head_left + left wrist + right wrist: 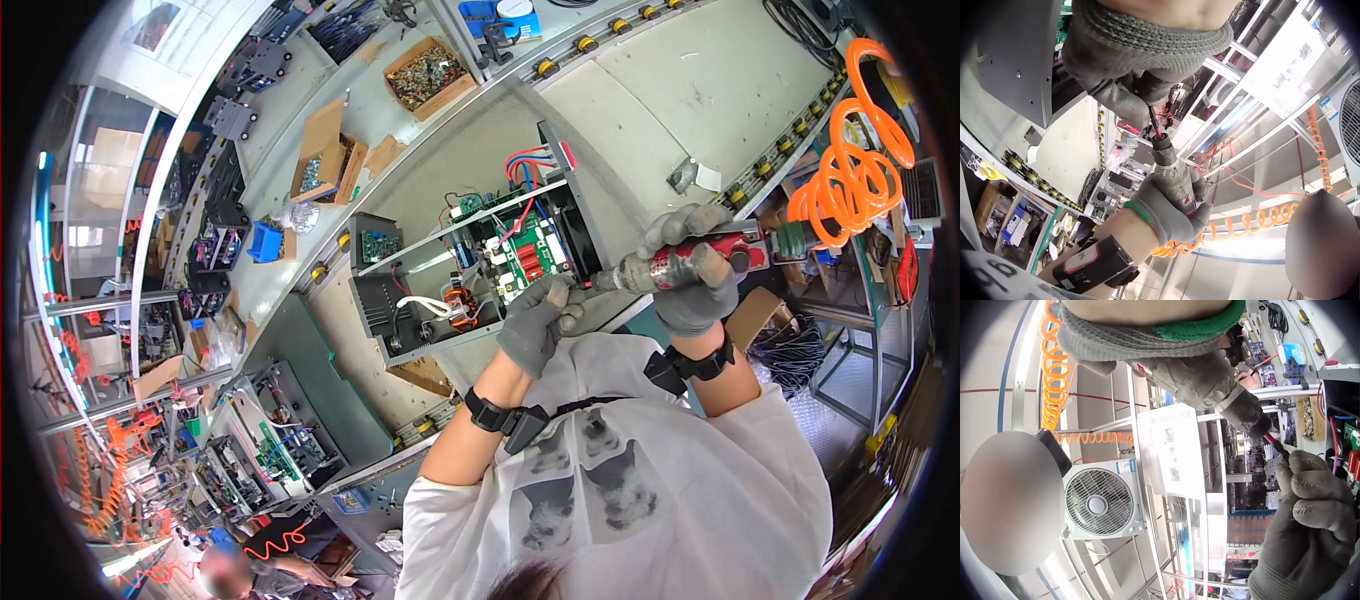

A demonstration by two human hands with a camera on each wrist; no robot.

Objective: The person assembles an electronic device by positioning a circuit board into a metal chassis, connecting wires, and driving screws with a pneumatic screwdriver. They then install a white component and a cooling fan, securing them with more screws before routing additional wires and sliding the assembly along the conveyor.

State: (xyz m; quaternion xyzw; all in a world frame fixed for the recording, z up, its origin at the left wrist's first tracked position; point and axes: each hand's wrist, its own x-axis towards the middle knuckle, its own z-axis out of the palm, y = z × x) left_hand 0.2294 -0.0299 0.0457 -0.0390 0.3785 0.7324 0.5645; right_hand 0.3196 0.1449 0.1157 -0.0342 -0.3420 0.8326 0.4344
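Note:
A red and grey power driver (660,270) lies in the grip of my gloved right hand (708,290), its nose toward my left hand (538,325). In the left wrist view, the fingers of my left hand (1116,75) pinch the dark end of the red-banded bit (1157,132) at the driver's chuck (1161,142). The right wrist view shows the same bit (1275,444) between chuck and left fingertips. Beside my left hand is an open metal case (375,320) holding a green circuit board (520,262), a copper coil (461,308) and red and blue wires.
Behind the case, cardboard boxes of small parts (428,80) and a blue bin (266,242) sit on the bench. An orange coiled hose (850,180) hangs at the right. Another open case (280,430) stands at the left. A person (225,572) is at the lower left.

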